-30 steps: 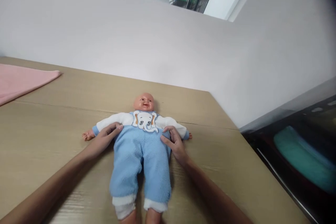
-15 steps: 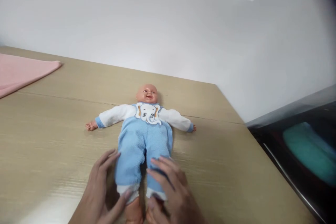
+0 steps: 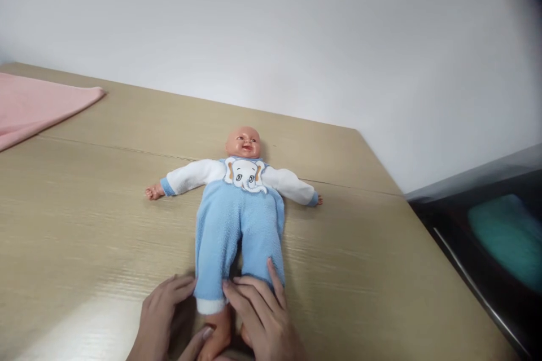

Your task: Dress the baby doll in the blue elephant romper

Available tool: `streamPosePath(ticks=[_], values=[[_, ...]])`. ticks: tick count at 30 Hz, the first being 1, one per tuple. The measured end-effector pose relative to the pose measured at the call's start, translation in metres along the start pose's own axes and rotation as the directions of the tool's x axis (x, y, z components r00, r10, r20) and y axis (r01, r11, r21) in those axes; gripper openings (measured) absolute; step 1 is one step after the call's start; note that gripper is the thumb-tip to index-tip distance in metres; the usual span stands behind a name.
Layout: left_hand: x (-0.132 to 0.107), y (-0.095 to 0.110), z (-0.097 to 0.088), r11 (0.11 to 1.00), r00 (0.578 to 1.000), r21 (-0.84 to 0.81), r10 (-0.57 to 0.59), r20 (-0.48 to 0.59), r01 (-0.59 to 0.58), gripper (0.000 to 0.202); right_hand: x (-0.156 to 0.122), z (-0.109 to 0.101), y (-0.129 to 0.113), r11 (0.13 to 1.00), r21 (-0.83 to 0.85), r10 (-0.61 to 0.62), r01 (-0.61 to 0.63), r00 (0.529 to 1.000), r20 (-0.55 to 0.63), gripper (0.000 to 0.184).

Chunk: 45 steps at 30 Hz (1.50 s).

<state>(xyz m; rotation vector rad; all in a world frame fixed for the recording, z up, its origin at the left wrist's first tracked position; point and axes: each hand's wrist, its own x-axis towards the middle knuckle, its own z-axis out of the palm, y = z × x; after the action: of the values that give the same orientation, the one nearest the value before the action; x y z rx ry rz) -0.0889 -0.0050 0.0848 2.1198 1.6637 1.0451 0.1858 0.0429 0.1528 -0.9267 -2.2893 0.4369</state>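
Note:
A baby doll [image 3: 243, 144] lies on its back with its arms spread out. It wears a blue romper [image 3: 224, 214] with white sleeves and an elephant face on the chest. My left hand [image 3: 158, 316] is beside the trouser leg on the left, fingertips against its outer side above the white cuff [image 3: 210, 307], thumb at the bare foot [image 3: 218, 330]. Across the other lower leg lies my right hand [image 3: 269, 316], fingers spread, one fingertip reaching the inner edge of the left-side trouser leg. That hand hides the second cuff and most of the second foot.
The doll lies on a wooden table [image 3: 105, 208] with a seam running across it. A pink cloth [image 3: 42, 101] is at the far left. Behind the table stands a pale wall [image 3: 212, 39]. To the right, past the table edge, a dark surface holds something green [image 3: 503, 237].
My hands have shifted toward the trouser ends, and the trouser legs look smoother. My right hand now reaches across to the left-side leg. The view has tilted slightly.

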Motion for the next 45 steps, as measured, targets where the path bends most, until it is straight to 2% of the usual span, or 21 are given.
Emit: streamPosePath(ticks=[3, 6, 8, 11, 13, 14, 16, 17, 19, 21, 23, 25, 27, 30, 33, 34, 36, 40, 41, 43, 45], values=[[0.005, 0.003, -0.002, 0.994, 0.995, 0.042, 0.099, -0.004, -0.099, 0.048, -0.005, 0.004, 0.001, 0.998, 0.05, 0.032, -0.032, 0.999, 0.002, 0.09], [0.014, 0.016, -0.008, 0.998, 0.998, 0.023, 0.055, -0.033, -0.055, 0.031, -0.008, 0.006, 0.002, 0.999, 0.016, 0.028, -0.027, 0.999, -0.023, 0.083], [0.02, 0.024, -0.015, 0.999, 0.999, -0.038, 0.009, -0.052, -0.011, 0.028, -0.009, 0.003, 0.001, 1.0, -0.024, 0.006, -0.007, 0.999, -0.04, 0.068], [0.033, 0.03, -0.031, 0.993, 0.998, -0.104, -0.055, -0.023, 0.052, 0.027, -0.006, -0.018, 0.003, 1.0, -0.019, 0.002, -0.004, 0.996, -0.093, 0.055], [0.047, 0.033, -0.041, 0.991, 0.999, -0.126, -0.049, 0.002, 0.049, 0.023, 0.001, -0.042, 0.011, 0.997, 0.029, 0.078, -0.073, 0.98, -0.183, 0.061], [0.056, 0.035, -0.045, 0.99, 0.999, -0.137, -0.032, 0.011, 0.033, 0.02, 0.005, -0.054, 0.019, 0.988, 0.043, 0.156, -0.15, 0.96, -0.234, 0.063], [0.079, 0.043, -0.049, 0.987, 1.0, -0.158, 0.027, 0.009, -0.025, 0.016, 0.014, -0.079, 0.047, 0.963, -0.025, 0.245, -0.267, 0.917, -0.314, 0.056], [0.094, 0.048, -0.048, 0.984, 0.998, -0.164, 0.065, 0.001, -0.064, 0.015, 0.018, -0.089, 0.067, 0.952, -0.105, 0.229, -0.286, 0.9, -0.37, 0.057], [0.13, 0.062, -0.043, 0.969, 0.98, -0.154, 0.198, 0.006, -0.195, 0.019, 0.024, -0.104, 0.11, 0.923, -0.196, 0.242, -0.331, 0.895, -0.375, 0.066], [0.171, 0.075, -0.032, 0.935, 0.941, -0.125, 0.337, 0.034, -0.33, 0.021, 0.029, -0.113, 0.153, 0.919, -0.215, 0.251, -0.329, 0.912, -0.325, 0.07], [0.214, 0.085, -0.017, 0.907, 0.906, -0.135, 0.412, 0.094, -0.399, 0.021, 0.034, -0.119, 0.187, 0.936, -0.184, 0.255, -0.301, 0.938, -0.236, 0.073], [0.255, 0.091, 0.001, 0.884, 0.875, -0.131, 0.465, 0.137, -0.449, 0.025, 0.041, -0.124, 0.209, 0.951, -0.151, 0.249, -0.272, 0.956, -0.154, 0.069], [0.29, 0.092, 0.021, 0.86, 0.831, -0.157, 0.51, 0.222, -0.486, 0.035, 0.05, -0.131, 0.221, 0.954, -0.14, 0.248, -0.265, 0.96, -0.128, 0.059], [0.328, 0.091, 0.05, 0.847, 0.765, -0.102, 0.516, 0.385, -0.521, 0.053, 0.064, -0.144, 0.222, 0.95, -0.15, 0.252, -0.274, 0.956, -0.15, 0.042], [0.348, 0.092, 0.071, 0.849, 0.744, -0.038, 0.483, 0.463, -0.527, 0.071, 0.076, -0.157, 0.207, 0.954, -0.173, 0.22, -0.246, 0.963, -0.155, 0.037], [0.351, 0.093, 0.076, 0.852, 0.748, -0.029, 0.475, 0.464, -0.523, 0.072, 0.08, -0.161, 0.199, 0.956, -0.19, 0.193, -0.223, 0.967, -0.166, 0.038], [0.354, 0.095, 0.081, 0.859, 0.765, -0.022, 0.468, 0.442, -0.512, 0.061, 0.088, -0.163, 0.181, 0.956, -0.237, 0.123, -0.173, 0.97, -0.211, 0.045], [0.352, 0.093, 0.079, 0.882, 0.825, -0.053, 0.459, 0.328, -0.469, 0.041, 0.096, -0.154, 0.154, 0.941, -0.31, 0.02, -0.137, 0.936, -0.351, 0.075], [0.351, 0.091, 0.077, 0.889, 0.843, -0.075, 0.453, 0.291, -0.452, 0.039, 0.095, -0.149, 0.151, 0.942, -0.308, -0.004, -0.133, 0.913, -0.408, 0.082], [0.35, 0.085, 0.07, 0.902, 0.878, -0.132, 0.431, 0.208, -0.411, 0.038, 0.09, -0.135, 0.15, 0.962, -0.245, -0.034, -0.121, 0.837, -0.546, 0.092], [0.351, 0.078, 0.062, 0.906, 0.904, -0.192, 0.405, 0.134, -0.377, 0.034, 0.083, -0.118, 0.153, 0.988, -0.096, 0.034, -0.123, 0.77, -0.637, 0.081]])
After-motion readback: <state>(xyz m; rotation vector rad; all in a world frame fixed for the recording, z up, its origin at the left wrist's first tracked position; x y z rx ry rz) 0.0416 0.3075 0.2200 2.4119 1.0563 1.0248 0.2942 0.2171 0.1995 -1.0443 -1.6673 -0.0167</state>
